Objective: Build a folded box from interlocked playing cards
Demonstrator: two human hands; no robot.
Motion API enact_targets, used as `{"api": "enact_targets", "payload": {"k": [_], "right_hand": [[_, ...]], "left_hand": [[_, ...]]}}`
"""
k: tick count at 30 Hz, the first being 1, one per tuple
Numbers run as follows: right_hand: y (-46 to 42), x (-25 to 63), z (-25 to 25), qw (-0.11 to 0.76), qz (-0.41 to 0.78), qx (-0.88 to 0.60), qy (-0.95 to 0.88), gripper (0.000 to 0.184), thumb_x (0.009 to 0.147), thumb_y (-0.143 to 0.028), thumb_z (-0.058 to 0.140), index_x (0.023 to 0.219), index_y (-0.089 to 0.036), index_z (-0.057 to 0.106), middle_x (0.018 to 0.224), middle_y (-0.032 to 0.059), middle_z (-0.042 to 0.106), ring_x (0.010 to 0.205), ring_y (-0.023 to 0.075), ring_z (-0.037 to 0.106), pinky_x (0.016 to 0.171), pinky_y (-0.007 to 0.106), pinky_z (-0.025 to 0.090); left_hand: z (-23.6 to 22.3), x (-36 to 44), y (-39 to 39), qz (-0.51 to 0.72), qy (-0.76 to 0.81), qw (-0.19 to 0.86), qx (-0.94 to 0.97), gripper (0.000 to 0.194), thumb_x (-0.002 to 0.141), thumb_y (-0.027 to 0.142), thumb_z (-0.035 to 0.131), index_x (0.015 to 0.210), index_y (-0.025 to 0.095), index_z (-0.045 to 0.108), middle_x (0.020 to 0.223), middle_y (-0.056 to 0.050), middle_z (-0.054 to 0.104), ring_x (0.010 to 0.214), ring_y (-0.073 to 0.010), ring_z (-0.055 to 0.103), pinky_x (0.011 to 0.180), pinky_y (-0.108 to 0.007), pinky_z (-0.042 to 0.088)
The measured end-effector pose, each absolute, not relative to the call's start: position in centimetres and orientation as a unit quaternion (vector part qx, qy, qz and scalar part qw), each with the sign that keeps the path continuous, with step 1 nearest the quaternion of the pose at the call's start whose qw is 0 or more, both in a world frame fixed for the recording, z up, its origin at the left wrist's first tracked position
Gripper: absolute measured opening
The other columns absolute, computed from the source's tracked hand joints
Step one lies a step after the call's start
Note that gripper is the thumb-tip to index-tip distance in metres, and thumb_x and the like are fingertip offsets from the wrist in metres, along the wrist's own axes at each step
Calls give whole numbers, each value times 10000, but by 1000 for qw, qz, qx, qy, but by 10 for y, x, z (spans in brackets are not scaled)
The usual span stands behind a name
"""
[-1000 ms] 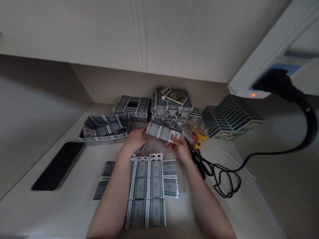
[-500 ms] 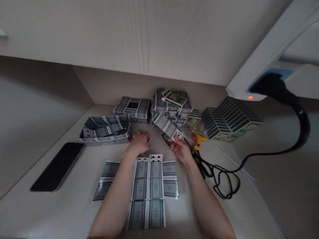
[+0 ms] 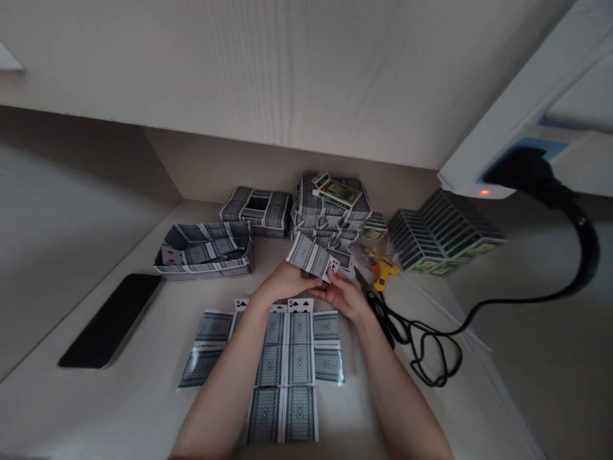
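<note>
Now both my forearms reach forward over the sheet of joined cards (image 3: pixel 287 358) lying flat on the table (image 3: pixel 119 396). My left hand (image 3: pixel 285 281) and right hand (image 3: pixel 345 297) meet just beyond it, fingers closed on a strip of playing cards (image 3: pixel 311 257), which tilts up off the table in front of the stacked card boxes (image 3: pixel 330 211). Scissors (image 3: pixel 383 313) lie beside my right wrist.

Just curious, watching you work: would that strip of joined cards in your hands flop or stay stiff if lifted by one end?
The card strip would probably bend at its joins, since it looks pieced from several cards. It likely weighs little, being thin.
</note>
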State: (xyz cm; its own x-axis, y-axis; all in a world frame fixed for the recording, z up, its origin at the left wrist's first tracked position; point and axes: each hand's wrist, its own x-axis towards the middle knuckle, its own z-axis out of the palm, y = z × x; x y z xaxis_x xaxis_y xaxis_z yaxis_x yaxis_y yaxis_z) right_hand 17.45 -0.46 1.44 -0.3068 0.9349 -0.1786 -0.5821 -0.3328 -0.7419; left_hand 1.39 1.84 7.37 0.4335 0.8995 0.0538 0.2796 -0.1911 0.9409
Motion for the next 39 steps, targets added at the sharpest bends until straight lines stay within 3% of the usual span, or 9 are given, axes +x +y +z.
{"api": "enact_targets", "payload": {"k": [5,12,17,20,22,25,29,35,39], "right_hand": [[-1,177,10,518,725,-340,-301,158,696,-313,657,797,-202,609,725,-1,622,604,110,539,495,221,436],[3,172,0,588,592,-427,-348,182,643,-348,672,762,-222,620,824,6,641,670,142,546,499,228,405],[4,172,-2,586,551,-456,-381,178,667,-381,636,739,-224,594,605,-40,558,456,89,416,402,201,301],[3,173,2,594,562,-436,-375,196,667,-341,637,823,-245,568,568,-77,502,370,54,303,359,191,219],[3,173,5,608,571,-419,-360,345,637,-275,663,953,-290,527,599,-96,507,352,44,281,348,183,200],[3,173,8,630,584,-395,-327,421,604,-204,676,978,-309,513,640,-90,533,395,55,377,369,178,273],[4,174,6,640,593,-372,-318,194,557,-165,677,707,-232,573,842,-24,611,703,131,564,597,255,450],[9,177,-5,684,529,-410,-290,99,570,-161,643,636,-233,629,678,-37,612,681,137,558,651,281,453],[10,179,-5,691,545,-391,-269,94,583,-165,639,668,-201,656,746,-7,636,724,136,564,676,278,464]], "left_hand": [[73,12,22,329,370,572,654,332,615,287,673,927,178,642,954,-50,673,886,-209,615,793,-315,465],[75,-4,21,339,431,630,550,342,543,296,738,866,206,669,893,-19,690,866,-223,623,790,-339,491],[76,-13,30,423,421,685,417,349,606,271,708,911,130,612,889,-81,678,737,-218,651,672,-361,544],[73,-24,37,477,451,658,369,326,556,190,737,849,122,609,831,-55,674,659,-167,639,643,-316,558],[70,-30,40,497,459,649,347,326,532,163,749,820,114,606,794,-42,665,621,-136,622,629,-294,564],[69,-35,41,499,458,655,334,332,517,156,759,805,99,603,754,-39,653,595,-120,608,608,-274,567],[69,-32,40,501,452,664,322,339,510,151,764,803,90,604,724,-32,644,593,-111,600,627,-281,571],[63,-25,43,555,440,642,294,289,527,155,749,773,96,609,775,-37,656,669,-124,612,725,-321,560],[61,-19,44,572,440,635,275,312,521,138,741,800,103,605,811,-42,661,689,-135,623,725,-336,556]]}}
